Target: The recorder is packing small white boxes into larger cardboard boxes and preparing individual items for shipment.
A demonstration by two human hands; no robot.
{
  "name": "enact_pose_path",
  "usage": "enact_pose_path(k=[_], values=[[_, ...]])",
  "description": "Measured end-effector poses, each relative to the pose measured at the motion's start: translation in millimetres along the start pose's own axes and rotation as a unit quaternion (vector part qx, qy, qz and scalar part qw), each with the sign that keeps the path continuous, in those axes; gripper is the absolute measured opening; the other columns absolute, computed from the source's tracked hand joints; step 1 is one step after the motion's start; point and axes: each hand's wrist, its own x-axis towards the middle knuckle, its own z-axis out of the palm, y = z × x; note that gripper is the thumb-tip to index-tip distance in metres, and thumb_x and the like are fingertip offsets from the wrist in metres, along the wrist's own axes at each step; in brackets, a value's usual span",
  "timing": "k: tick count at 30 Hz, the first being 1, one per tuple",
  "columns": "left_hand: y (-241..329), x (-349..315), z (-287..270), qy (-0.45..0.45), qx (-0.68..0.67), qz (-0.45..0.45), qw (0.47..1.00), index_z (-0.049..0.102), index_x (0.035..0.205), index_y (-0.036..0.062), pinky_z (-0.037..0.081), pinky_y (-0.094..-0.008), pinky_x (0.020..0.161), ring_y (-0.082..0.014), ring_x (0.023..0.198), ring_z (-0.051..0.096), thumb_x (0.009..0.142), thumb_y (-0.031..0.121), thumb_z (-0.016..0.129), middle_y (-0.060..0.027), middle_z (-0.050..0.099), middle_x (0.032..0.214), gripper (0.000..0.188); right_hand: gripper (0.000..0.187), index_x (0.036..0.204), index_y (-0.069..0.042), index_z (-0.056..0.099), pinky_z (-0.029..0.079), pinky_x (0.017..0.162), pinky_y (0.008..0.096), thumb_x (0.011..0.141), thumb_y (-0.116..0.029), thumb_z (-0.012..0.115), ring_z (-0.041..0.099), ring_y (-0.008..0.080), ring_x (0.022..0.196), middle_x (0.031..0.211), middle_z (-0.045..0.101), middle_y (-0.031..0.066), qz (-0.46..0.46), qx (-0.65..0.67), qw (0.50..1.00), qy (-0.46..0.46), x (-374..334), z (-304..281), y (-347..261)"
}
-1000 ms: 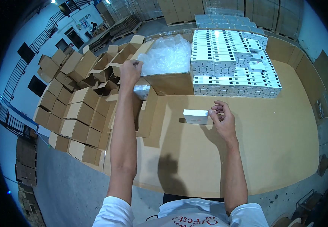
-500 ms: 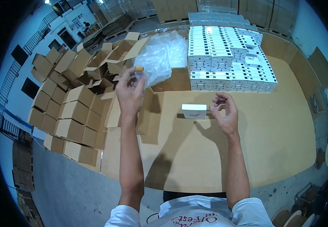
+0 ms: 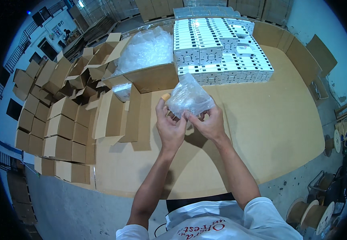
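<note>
My left hand (image 3: 169, 130), with an orange cover on one fingertip, pinches the lower left part of a clear plastic bag (image 3: 188, 95). From the other side, my right hand (image 3: 212, 122) grips the bag's lower edge, thumb close to the left thumb. The bag is held up above the table, crumpled and puffed out. The small white box that lay on the table earlier does not show now; whether the bag or my hands hide it, I cannot tell.
Left of my hands stands an open brown carton (image 3: 111, 116) with a plastic-wrapped white item (image 3: 122, 92). Behind it, a larger carton (image 3: 151, 80) holds many clear bags. White boxes (image 3: 221, 52) are stacked at the back. Brown cartons (image 3: 59, 128) pile up at the left of the cardboard-covered table (image 3: 269, 132).
My left hand has brought the clear bag from the large carton toward the middle. My right hand has moved onto the bag too. The view has shifted, and the small white box is out of sight.
</note>
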Motion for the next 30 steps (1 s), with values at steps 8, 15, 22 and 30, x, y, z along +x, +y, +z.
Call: enact_pose_path(k=[8,15,22,30], values=[[-19,-7,-10,0.001,0.008,-0.032,0.999,0.031,0.144,-0.0008,0.054,-0.0339,0.098,-0.0233,0.116,0.06,0.088,-0.011,0.064,-0.0187,0.055,0.125,0.066,0.049,0.11,0.001,0.061,0.05,0.061,0.0276,0.077,-0.026,0.085,0.061,0.0113,0.071,0.088,0.067,0.0084,0.003,-0.079,0.997,-0.016,-3,-3,8],[-18,-7,-8,0.005,-0.014,-0.045,0.999,0.034,0.14,-0.0017,0.054,-0.0326,0.096,-0.0219,0.114,0.061,0.088,-0.01,0.066,-0.0181,0.056,0.124,0.062,0.044,0.11,0.002,0.061,0.049,0.058,0.0289,0.078,-0.02,0.084,0.058,0.0108,0.066,0.084,0.065,0.0068,-0.021,-0.091,0.996,0.002,-3,-4,13],[-30,-9,-12,-0.009,-0.055,-0.05,0.997,0.036,0.138,-0.0022,0.053,-0.0319,0.095,-0.0214,0.113,0.061,0.09,-0.005,0.067,-0.0177,0.055,0.124,0.057,0.031,0.108,0.002,0.061,0.047,0.056,0.0273,0.085,-0.012,0.077,0.056,0.0085,0.062,0.076,0.065,0.0047,-0.017,-0.051,0.998,0.023,-3,-1,25],[-24,-2,-34,0.008,-0.022,-0.018,1.0,0.034,0.14,-0.0024,0.051,-0.0313,0.092,-0.0183,0.105,0.061,0.093,0.003,0.067,-0.0164,0.06,0.113,0.057,0.028,0.114,0.0,0.06,0.047,0.06,0.0258,0.089,-0.008,0.07,0.057,0.0079,0.067,0.082,0.067,0.0053,-0.005,0.03,0.999,-0.024,-5,-6,31]])
